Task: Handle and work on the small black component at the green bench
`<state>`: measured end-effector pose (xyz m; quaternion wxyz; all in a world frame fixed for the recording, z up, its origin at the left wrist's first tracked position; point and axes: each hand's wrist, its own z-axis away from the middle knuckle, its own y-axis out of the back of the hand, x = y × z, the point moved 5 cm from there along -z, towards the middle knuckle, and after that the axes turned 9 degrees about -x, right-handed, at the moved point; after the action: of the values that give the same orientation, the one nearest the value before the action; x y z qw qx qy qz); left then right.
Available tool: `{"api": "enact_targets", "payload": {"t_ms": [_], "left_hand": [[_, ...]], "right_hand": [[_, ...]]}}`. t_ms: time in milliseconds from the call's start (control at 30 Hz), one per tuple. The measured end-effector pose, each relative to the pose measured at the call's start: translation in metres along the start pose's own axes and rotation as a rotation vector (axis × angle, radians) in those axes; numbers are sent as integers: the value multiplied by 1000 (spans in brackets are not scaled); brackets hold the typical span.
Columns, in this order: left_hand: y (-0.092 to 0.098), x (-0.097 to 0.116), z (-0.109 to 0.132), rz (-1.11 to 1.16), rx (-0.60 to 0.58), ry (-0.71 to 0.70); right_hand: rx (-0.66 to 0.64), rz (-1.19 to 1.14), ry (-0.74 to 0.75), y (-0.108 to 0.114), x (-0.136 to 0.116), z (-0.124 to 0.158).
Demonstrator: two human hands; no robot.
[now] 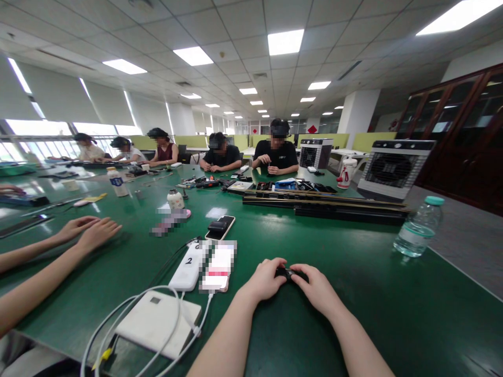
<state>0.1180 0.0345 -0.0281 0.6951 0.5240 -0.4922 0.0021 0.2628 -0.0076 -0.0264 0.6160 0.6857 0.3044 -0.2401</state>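
Observation:
Just above the green tabletop [298,324], both my hands meet around a small dark part [283,272] with a greyish metallic bit. My left hand [266,277] closes its thumb and fingers on the part's left side. From the other side, my right hand [312,285] pinches its right end between thumb and fingers. Most of the part is hidden by my fingertips, so its exact kind does not show. Left of my hands lies a phone [218,267] with a lit screen and a white cable plugged in.
A white power bank [187,269], a flat cream box [157,322] and looping cables lie to the left. Behind them is a dark phone [220,228]. Long black rails [349,208] stretch across the back; a water bottle [418,230] stands right. A co-worker's hands [88,230] rest at left.

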Motion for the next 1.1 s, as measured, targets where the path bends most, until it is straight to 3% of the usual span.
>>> {"api": "enact_targets", "payload": {"t_ms": [533,1100], "left_hand": [[0,-1,-1,4,-16,19],[-3,-3,-2,0,-2,6]], "right_hand": [[32,24,7,2,-6,1],[-52,128,29,2,-8,1]]}}
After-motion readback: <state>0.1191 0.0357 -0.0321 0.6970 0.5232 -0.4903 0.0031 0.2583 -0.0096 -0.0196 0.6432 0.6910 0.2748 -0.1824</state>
